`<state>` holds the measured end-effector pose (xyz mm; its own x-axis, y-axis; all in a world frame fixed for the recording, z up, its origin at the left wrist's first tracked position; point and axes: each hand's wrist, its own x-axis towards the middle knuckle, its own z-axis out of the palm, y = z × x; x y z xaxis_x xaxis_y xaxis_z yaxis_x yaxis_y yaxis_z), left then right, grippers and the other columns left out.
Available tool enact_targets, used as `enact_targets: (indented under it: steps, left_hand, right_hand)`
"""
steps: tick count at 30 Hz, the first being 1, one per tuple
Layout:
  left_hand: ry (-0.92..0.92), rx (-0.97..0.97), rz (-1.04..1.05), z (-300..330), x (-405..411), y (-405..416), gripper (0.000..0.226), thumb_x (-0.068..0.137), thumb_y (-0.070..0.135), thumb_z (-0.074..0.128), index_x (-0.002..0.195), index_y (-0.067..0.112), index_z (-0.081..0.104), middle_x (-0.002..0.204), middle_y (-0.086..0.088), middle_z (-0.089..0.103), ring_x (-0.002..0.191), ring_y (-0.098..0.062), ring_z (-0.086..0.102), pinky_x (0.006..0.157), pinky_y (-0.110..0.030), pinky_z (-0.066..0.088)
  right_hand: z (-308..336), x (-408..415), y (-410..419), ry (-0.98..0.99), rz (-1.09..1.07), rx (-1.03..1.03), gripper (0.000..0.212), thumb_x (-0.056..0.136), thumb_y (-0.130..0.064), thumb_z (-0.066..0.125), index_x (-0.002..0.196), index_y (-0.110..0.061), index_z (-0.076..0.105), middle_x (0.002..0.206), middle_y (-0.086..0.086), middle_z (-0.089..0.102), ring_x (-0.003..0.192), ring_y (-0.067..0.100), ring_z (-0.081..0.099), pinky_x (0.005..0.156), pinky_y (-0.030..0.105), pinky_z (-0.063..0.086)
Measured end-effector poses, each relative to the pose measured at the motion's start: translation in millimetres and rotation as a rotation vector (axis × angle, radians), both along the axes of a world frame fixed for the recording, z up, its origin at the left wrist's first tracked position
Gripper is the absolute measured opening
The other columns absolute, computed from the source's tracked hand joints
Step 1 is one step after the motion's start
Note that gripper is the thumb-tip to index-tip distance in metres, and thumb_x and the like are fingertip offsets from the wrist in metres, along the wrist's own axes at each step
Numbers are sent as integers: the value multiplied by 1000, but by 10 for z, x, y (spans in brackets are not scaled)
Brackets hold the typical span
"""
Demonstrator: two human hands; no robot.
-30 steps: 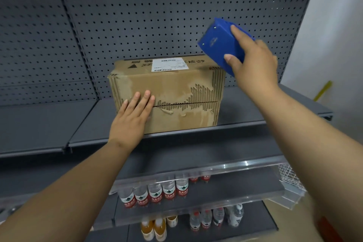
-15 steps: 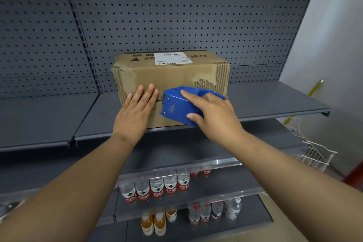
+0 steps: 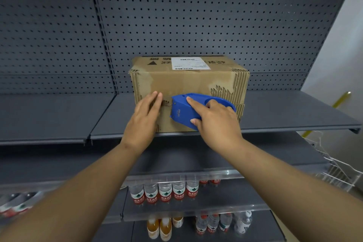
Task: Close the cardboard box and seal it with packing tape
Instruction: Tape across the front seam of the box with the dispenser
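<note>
With the cardboard box (image 3: 188, 84) lying on the grey shelf (image 3: 59, 112), flap seam facing near, left hand (image 3: 144, 119) presses flat with straight fingers on the left of the seam to keep flaps shut. Right hand (image 3: 213, 120) wraps the blue tape dispenser (image 3: 188, 109), nose against the seam beside the left fingertips, likely to start the strip there.

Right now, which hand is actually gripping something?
The right hand: it grips the blue tape dispenser against the cardboard box front. The left hand only presses flat on the box, fingers straight.
</note>
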<state>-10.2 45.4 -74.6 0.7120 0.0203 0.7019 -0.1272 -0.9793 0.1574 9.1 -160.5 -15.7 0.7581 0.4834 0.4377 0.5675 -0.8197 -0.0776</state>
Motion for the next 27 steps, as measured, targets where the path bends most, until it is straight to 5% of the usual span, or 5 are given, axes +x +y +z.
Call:
enact_targets:
  steps: [3, 9, 27]
  left_hand:
    - [1, -311, -63, 105, -8, -73, 51, 94, 2, 45, 144, 8, 32, 134, -12, 46, 123, -22, 39, 103, -29, 31]
    - [94, -872, -162, 342, 44, -161, 27, 97, 17, 44, 123, 20, 51, 103, 10, 63, 106, -9, 57, 88, -18, 37]
    - [379, -1165, -394, 517, 72, -163, 27, 95, 4, 43, 109, 19, 60, 108, -4, 66, 95, -14, 62, 98, -29, 44]
  right_hand:
    - [13, 10, 30, 3, -3, -8, 55, 97, -40, 43, 147, -39, 19, 112, 5, 51, 101, 23, 51, 87, 35, 35]
    - [47, 43, 56, 29, 9, -17, 55, 97, -40, 42, 147, -38, 19, 114, 6, 51, 105, 24, 50, 90, 36, 34]
    - [69, 55, -42, 44, 57, -44, 56, 95, -39, 46, 146, -40, 22, 116, 4, 52, 109, 23, 49, 93, 36, 32]
